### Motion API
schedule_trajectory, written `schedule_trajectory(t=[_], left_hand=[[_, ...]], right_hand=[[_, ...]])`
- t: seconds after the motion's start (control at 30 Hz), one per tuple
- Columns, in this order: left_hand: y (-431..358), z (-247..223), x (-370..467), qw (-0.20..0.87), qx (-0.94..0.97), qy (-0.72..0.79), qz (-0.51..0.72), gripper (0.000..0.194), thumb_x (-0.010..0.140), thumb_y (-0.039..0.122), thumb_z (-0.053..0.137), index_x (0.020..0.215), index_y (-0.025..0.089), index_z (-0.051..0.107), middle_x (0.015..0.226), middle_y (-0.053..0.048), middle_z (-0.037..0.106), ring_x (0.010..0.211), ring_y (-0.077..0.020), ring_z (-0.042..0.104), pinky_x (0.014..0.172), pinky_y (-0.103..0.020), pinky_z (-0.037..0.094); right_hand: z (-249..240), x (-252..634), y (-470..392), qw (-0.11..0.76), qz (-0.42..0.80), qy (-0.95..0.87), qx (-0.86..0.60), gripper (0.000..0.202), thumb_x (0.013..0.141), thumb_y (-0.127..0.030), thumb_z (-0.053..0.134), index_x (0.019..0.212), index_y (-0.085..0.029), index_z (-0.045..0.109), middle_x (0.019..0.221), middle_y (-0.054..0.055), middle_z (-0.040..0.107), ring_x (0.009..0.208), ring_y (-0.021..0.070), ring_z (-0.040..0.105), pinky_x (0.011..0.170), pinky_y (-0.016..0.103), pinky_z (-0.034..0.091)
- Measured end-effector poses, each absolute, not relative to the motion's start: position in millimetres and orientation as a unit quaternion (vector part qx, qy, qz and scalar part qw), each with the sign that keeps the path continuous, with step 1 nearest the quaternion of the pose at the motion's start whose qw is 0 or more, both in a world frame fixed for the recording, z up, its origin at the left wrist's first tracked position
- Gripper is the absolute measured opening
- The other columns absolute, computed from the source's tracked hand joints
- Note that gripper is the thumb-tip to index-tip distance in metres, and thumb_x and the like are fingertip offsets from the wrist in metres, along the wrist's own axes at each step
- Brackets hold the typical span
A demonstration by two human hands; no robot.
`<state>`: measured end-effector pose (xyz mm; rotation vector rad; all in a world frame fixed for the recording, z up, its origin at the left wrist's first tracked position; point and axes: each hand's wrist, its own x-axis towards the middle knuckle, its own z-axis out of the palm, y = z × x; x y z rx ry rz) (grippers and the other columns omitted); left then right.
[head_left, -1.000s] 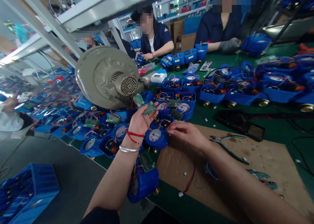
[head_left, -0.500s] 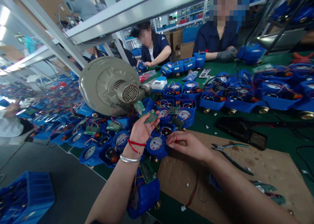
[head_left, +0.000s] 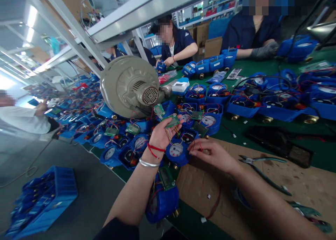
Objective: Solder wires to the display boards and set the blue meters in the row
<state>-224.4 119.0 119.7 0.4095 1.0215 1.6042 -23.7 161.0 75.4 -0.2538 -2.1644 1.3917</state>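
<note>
Raised above the bench, a small green circuit board (head_left: pixel 172 121) is pinched between the thumb and fingers of the left hand (head_left: pixel 163 135), its long axis running left to right and tilted slightly upward at the far end. Thin coloured wires (head_left: pixel 170 140) are seen trailing down from the board toward an open blue water meter (head_left: pixel 176 151), whose round dial faces up just below and to the right of that hand. The right hand (head_left: pixel 214 155) is held lower, resting over the near edge of a cardboard sheet (head_left: pixel 262 198), with its fingertips closed together on what looks like a thin red wire (head_left: pixel 198 146) — whether anything more is gripped cannot be told. The two hands are kept apart, the meter lying between them; the right hand is the nearer to the meter's side, the left to the board. A second blue meter (head_left: pixel 162 200) lies on its side under the left forearm. Side cutters (head_left: pixel 262 170) are left on the cardboard, well to the right. A large grey blower (head_left: pixel 128 86) stands behind the rows of meters — people in dark uniforms are seated at the far side.
</note>
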Motion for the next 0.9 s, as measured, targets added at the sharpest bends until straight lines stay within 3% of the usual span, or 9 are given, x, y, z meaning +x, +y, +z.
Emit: schedule_trajectory(t=[0.4, 0.9], left_hand=[[117.4, 117.4, -224.3, 0.577, 0.205, 0.428, 0.665, 0.029, 0.087, 0.017, 0.053, 0.113, 0.013, 0.063, 0.117, -0.012, 0.067, 0.105, -0.0235, 0.066, 0.09, -0.032, 0.052], [117.2, 118.4, -223.0, 0.577, 0.229, 0.432, 0.654, 0.028, 0.088, 0.017, 0.051, 0.112, 0.014, 0.065, 0.117, -0.012, 0.067, 0.106, -0.024, 0.065, 0.091, -0.032, 0.051]], right_hand=[[68.0, -24.9, 163.3, 0.282, 0.505, -0.809, -0.105, 0.02, 0.089, -0.038, 0.06, 0.084, -0.023, 0.072, 0.094, 0.005, 0.068, 0.09, 0.0188, 0.063, 0.083, 0.036, 0.05], [71.2, -24.2, 161.8, 0.28, 0.5, -0.812, -0.11, 0.02, 0.089, -0.037, 0.06, 0.084, -0.022, 0.072, 0.094, 0.006, 0.069, 0.089, 0.019, 0.063, 0.082, 0.034, 0.051]])
